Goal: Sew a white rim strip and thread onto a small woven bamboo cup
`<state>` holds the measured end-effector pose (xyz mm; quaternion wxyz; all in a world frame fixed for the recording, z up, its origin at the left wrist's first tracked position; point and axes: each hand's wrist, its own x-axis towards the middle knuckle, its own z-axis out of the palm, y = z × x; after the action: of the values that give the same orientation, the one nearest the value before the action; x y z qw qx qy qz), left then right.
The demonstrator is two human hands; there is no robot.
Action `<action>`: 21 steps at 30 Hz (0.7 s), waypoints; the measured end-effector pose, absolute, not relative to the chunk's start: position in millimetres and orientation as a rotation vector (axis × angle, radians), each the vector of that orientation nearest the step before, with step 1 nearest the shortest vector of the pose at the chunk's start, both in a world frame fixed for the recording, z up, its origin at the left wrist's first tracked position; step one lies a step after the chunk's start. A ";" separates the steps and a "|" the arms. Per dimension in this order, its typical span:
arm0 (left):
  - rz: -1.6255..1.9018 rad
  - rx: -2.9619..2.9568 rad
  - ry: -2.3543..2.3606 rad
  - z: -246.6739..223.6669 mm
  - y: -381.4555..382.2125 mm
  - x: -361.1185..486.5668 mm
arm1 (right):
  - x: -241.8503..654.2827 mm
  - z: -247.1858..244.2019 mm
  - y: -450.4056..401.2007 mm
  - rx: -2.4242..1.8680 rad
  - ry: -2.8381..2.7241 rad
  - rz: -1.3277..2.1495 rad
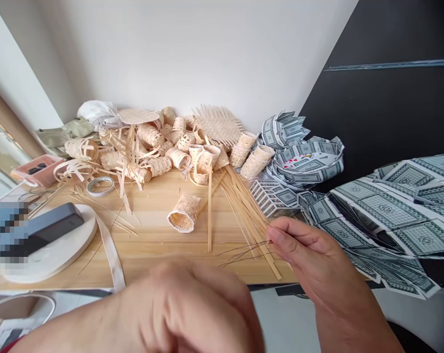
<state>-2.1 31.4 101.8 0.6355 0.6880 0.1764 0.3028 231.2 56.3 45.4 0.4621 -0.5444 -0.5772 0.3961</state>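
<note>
My right hand [302, 250] pinches several thin dark fibres [244, 251] between thumb and fingers, above the front edge of the wooden table [151, 255]. Just beyond those fibres lies a loose bundle of pale bamboo strips [247, 220]. My left hand [181, 309] is blurred in the foreground, low in the view, with its fingers curled; anything in it is hidden. A small woven bamboo basket [184, 212] lies on its side left of the bundle. Behind it rises a heap of similar woven pieces [148, 147] and a flat woven mat [218, 125].
Woven shapes of playing-card paper [306, 157] stand at the back right, and a large one [387, 215] lies at the right. A round white board [56, 250] carries a dark oblong object [48, 228]. A tape roll [100, 186] and pink box [36, 171] sit left.
</note>
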 end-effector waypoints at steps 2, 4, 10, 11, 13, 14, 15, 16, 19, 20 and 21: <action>0.766 1.618 0.530 93.5 44.5 -3.0 | 232.2 51.9 54.0 -1.338 -1.512 0.962; 0.830 1.692 0.693 82.2 64.1 -5.3 | 229.6 61.1 52.4 -1.307 -1.625 0.947; 0.671 1.720 0.689 52.3 108.1 -5.1 | 206.3 75.0 62.4 -1.248 -1.854 0.966; 0.629 1.676 0.663 50.3 109.8 -3.0 | 202.8 73.7 65.5 -1.224 -1.854 0.970; 0.575 1.568 0.625 48.6 110.6 2.3 | 197.6 69.8 71.2 -1.176 -1.830 0.982; 0.558 1.507 0.615 48.4 110.2 5.1 | 196.0 67.7 73.4 -1.161 -1.811 0.991; 0.550 1.446 0.609 48.3 109.7 7.7 | 194.8 65.6 75.3 -1.153 -1.790 0.999; 0.549 1.388 0.604 48.1 109.1 10.1 | 194.1 63.6 76.9 -1.151 -1.773 1.012; 0.598 1.243 0.603 45.3 108.0 14.3 | 194.3 57.0 81.1 -1.148 -1.722 1.044; 0.621 1.193 0.605 43.4 107.8 14.6 | 195.0 54.2 82.6 -1.150 -1.695 1.051; 0.642 1.140 0.606 41.1 107.7 14.6 | 196.0 51.2 84.0 -1.153 -1.654 1.055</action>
<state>14.6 107.7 41.1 0.7513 0.5218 0.2772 0.2938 196.0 84.0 51.2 0.4197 -0.4599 -0.6599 0.4207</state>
